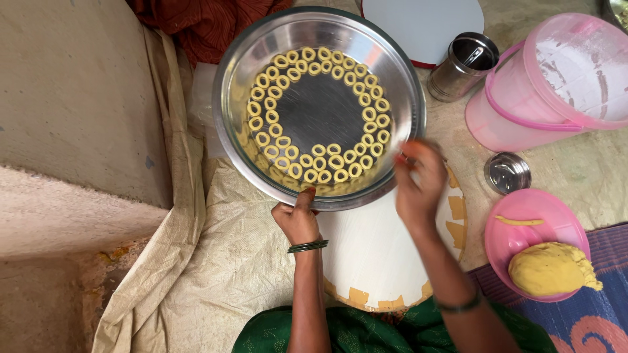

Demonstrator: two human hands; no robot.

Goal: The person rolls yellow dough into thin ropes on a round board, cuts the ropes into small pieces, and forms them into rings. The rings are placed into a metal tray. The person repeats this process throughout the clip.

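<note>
Head view looks straight down on my two hands and the big steel plate (318,104) in front of me. My left hand (298,219) is at the near rim of the plate, with the thumb pressed over the edge; this grip is closed on the rim. My right hand (418,180) is at the right side of the plate, just at its rim or slightly above it. It is blurred, so I cannot tell if its fingers pinch something or are only bent.

The small dough rings (318,111) lie flat inside the plate in a double row along its wall, and the middle of the plate is bare. From my right hand the rings lie to the left and a little away from me; the nearest ones are those at the lower right of the circle, just beside my fingertips. My right hand is nearer to them than my left.

Under my forearms is a round white board (373,261). Well apart to the right stands a pink bowl (523,219) with a yellow dough lump (553,269).
</note>
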